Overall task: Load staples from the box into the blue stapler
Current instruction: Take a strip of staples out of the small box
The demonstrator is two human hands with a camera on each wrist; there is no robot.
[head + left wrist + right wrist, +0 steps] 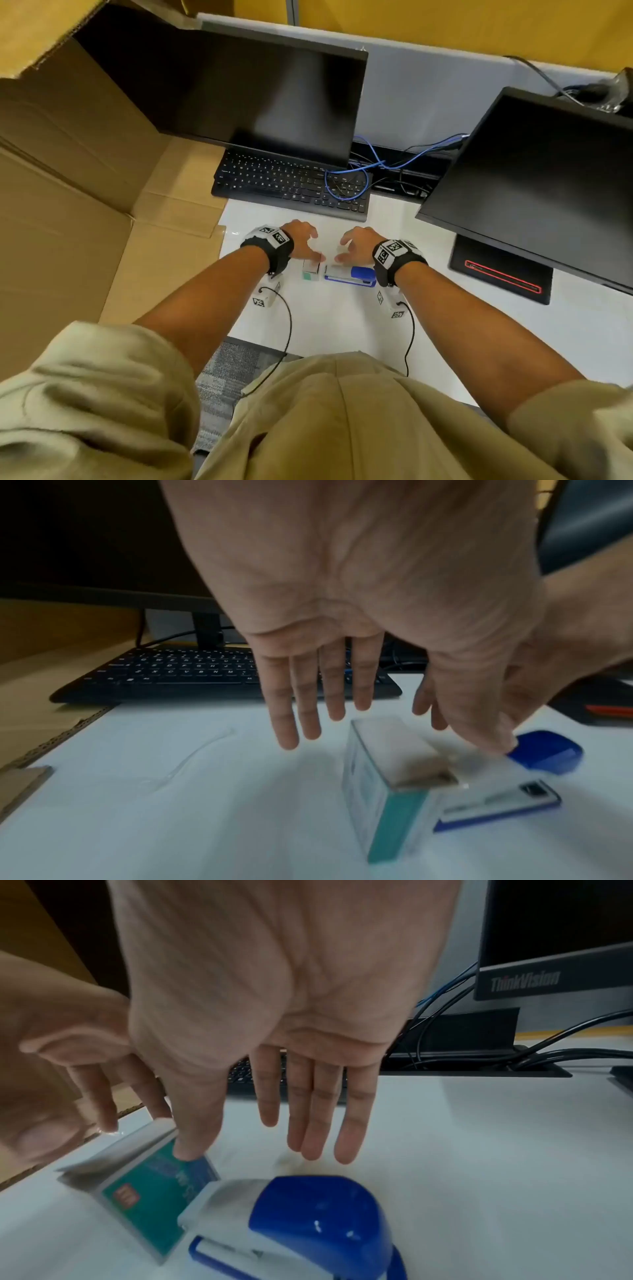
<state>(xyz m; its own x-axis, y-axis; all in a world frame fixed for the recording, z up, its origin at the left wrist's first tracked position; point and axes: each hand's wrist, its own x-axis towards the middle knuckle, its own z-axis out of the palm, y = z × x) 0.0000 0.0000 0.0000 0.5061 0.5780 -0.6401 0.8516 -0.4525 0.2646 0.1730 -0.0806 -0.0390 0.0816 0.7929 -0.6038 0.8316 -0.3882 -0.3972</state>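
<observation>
A small white and teal staple box (311, 270) (387, 783) (143, 1172) lies on the white desk, just left of the blue and white stapler (349, 274) (534, 767) (308, 1226). My left hand (301, 241) (342, 696) hovers over the box with fingers straight and spread, holding nothing. My right hand (356, 245) (274, 1096) hovers over the stapler's left end, fingers straight; its thumb tip reaches down beside the box. I cannot tell whether either thumb touches the box.
A black keyboard (291, 185) lies behind the hands under a dark monitor (260, 92). A second monitor (534, 192) on a black base (500, 274) stands to the right. Cardboard sheets (85, 192) cover the left. Blue and black cables (387, 164) run at the back.
</observation>
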